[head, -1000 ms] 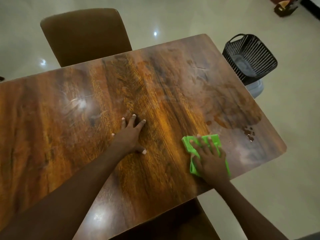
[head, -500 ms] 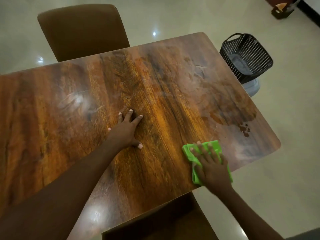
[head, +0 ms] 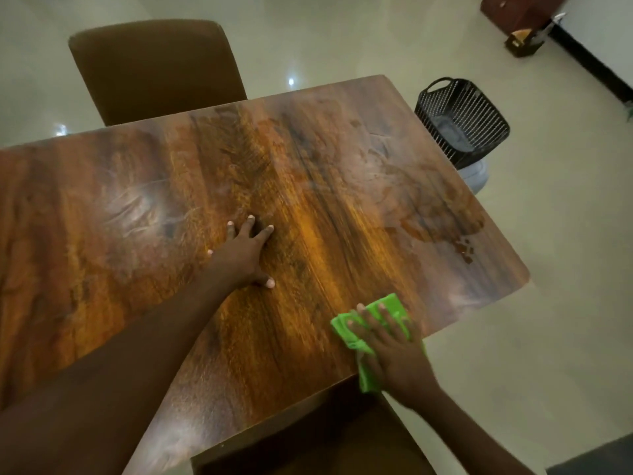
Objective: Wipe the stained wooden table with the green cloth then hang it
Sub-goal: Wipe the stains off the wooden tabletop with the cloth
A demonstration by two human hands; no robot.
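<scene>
The glossy wooden table [head: 144, 269] fills most of the view. A dark wet stain [head: 442, 214] with small dark blots spreads near its right end. My right hand [head: 394, 354] lies flat on the folded green cloth [head: 390, 303], pressing it onto the table's near edge; part of the cloth hangs over that edge. My left hand [head: 245, 253] rests palm down on the bare wood at the table's middle, fingers spread, holding nothing.
A brown chair [head: 154, 66] stands at the far side and another brown chair [head: 325, 437] at the near side below the cloth. A black slatted basket [head: 462, 121] sits on the pale floor beyond the table's right end. A small dark box [head: 524, 44] lies far right.
My right hand has slid the green cloth toward me, from near the stain to the table's near edge. My left hand has stayed planted on the wood.
</scene>
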